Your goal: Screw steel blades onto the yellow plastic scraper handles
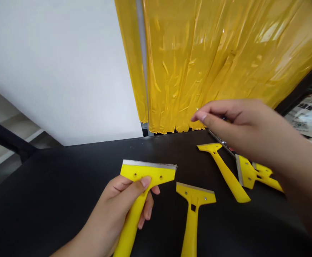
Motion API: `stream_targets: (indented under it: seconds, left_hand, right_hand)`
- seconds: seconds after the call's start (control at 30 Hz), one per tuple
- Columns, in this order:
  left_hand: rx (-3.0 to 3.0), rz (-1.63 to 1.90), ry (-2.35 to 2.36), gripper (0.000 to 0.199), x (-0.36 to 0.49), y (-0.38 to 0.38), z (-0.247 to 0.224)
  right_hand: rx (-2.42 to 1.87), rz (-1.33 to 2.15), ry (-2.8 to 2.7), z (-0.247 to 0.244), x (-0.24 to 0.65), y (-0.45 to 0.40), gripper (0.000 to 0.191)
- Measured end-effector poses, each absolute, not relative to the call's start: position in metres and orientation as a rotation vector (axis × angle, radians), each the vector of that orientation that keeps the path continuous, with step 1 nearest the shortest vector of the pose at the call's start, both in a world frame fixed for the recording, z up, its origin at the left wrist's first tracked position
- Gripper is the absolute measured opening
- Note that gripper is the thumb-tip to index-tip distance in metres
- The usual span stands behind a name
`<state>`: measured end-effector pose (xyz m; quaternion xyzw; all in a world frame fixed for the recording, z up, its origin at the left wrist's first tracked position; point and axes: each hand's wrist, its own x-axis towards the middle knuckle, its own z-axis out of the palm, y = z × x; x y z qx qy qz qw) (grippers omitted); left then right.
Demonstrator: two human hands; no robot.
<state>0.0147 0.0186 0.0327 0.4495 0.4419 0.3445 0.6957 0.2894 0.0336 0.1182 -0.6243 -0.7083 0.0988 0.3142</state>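
Note:
My left hand (120, 203) is wrapped round the neck of a yellow scraper (130, 228), thumb on its front face. The scraper is tilted with its metal blade edge up, and two dark holes show in its head. Above the table, to the right, my right hand (233, 114) is closed with thumb and fingertips together; whatever is in the pinch is too small to make out. A second scraper (190, 228) lies just right of my left hand. Below my right hand lies another scraper (228, 175), with more scraper heads (245, 171) partly under the forearm.
Everything lies on a black table (72, 200). A tray-like dark thing (222, 142) with small parts is mostly hidden behind my right hand. Yellow plastic strip curtains (188, 71) and a white panel (64, 71) stand along the back edge. Printed plastic bags (306, 117) are at the far right.

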Motion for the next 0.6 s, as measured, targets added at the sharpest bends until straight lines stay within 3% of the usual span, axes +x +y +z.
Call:
stream_targets:
  seconds: [0.27, 0.43, 0.6]
  left_hand:
    - [1.033, 0.784, 0.993, 0.041, 0.011, 0.021, 0.029]
    - [1.076, 0.759, 0.991, 0.044, 0.010, 0.020, 0.025]
    - [1.119, 0.759, 1.031, 0.044, 0.013, 0.019, 0.030]
  right_hand:
    - [-1.238, 1.041, -1.769, 0.065, 0.232, 0.013, 0.016]
    - [-1.186, 1.311, -1.719, 0.059, 0.232, 0.016, 0.016]
    - [-1.070, 1.364, -1.731, 0.058, 0.235, 0.021, 0.012]
